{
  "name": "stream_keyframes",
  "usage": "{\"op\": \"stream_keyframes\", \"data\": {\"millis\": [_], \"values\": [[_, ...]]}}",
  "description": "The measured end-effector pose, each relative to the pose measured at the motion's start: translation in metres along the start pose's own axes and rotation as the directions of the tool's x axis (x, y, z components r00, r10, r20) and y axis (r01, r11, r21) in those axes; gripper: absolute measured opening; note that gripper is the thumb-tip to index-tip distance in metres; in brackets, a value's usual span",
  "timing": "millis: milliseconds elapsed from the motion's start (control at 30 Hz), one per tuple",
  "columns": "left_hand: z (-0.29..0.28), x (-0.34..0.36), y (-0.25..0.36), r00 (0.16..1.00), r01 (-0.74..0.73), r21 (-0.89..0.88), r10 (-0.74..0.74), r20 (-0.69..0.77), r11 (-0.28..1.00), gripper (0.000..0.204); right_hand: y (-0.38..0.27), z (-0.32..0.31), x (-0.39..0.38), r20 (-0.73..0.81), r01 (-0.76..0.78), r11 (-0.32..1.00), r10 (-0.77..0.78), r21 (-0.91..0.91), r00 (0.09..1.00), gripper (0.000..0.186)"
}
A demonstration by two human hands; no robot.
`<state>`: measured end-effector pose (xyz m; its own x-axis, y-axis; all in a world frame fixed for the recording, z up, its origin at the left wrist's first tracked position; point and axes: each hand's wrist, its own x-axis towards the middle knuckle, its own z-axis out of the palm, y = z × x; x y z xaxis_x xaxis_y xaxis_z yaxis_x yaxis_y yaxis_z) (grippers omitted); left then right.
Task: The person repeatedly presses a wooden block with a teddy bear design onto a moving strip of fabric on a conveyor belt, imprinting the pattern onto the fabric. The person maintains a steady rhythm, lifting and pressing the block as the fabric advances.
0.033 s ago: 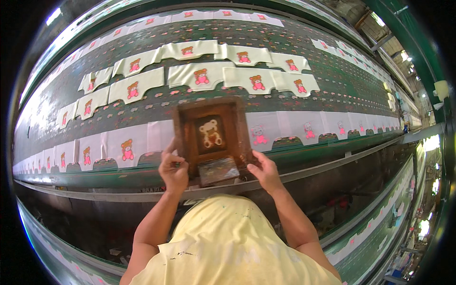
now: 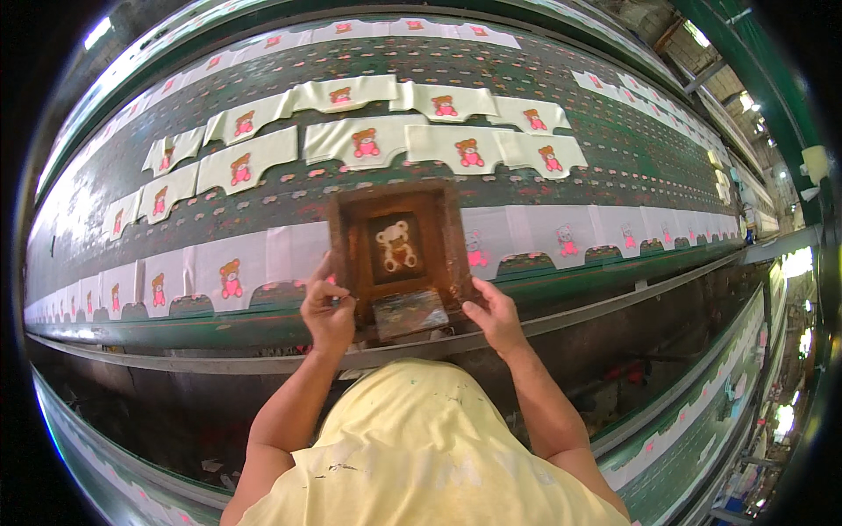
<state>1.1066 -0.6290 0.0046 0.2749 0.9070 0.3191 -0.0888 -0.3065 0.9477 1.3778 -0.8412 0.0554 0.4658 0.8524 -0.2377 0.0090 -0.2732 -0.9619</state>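
Note:
Between my two hands is a brown-stained screen-printing frame, with a pale bear-shaped stencil in its middle. My left hand grips the near left corner, fingers curled. At the near right corner, my right hand holds it with the thumb on the edge. A shiny greyish flap or panel lies across its near end. The frame covers part of the near row of white cloth pieces. Left of it those pieces carry brown and pink bears; to its right a cloth piece shows pink parts with a faint head.
Two middle rows of cream cloth pieces with finished-looking bears lie on the long dark green table. A metal rail runs along its near edge. Another long table stands behind me at right, and a green post rises at far right.
The frame and both hands have shifted slightly to the right. My grip on it looks the same.

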Motion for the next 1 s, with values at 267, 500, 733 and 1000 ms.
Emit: {"op": "stream_keyframes", "data": {"millis": [267,500,733,1000], "values": [[0.139,-0.028,-0.008,0.998,0.044,-0.058,-0.042,0.038,0.997,0.022,0.037,-0.123,0.000,-0.120,0.018,0.992,-0.033,-0.124,0.992,0.059],[0.157,-0.033,-0.008,0.983,0.184,-0.034,-0.183,0.032,0.982,0.023,0.063,-0.150,0.001,-0.056,0.043,0.996,-0.047,-0.078,0.997,0.050],[0.164,-0.033,-0.003,0.942,0.335,-0.125,-0.332,0.047,0.934,0.023,0.066,-0.161,0.003,-0.025,0.045,0.998,-0.046,-0.045,0.999,0.048],[0.164,-0.030,-0.007,0.919,0.395,-0.184,-0.390,0.063,0.900,0.022,0.068,-0.161,0.001,-0.118,0.119,0.990,-0.127,-0.070,0.985,0.042]]}}
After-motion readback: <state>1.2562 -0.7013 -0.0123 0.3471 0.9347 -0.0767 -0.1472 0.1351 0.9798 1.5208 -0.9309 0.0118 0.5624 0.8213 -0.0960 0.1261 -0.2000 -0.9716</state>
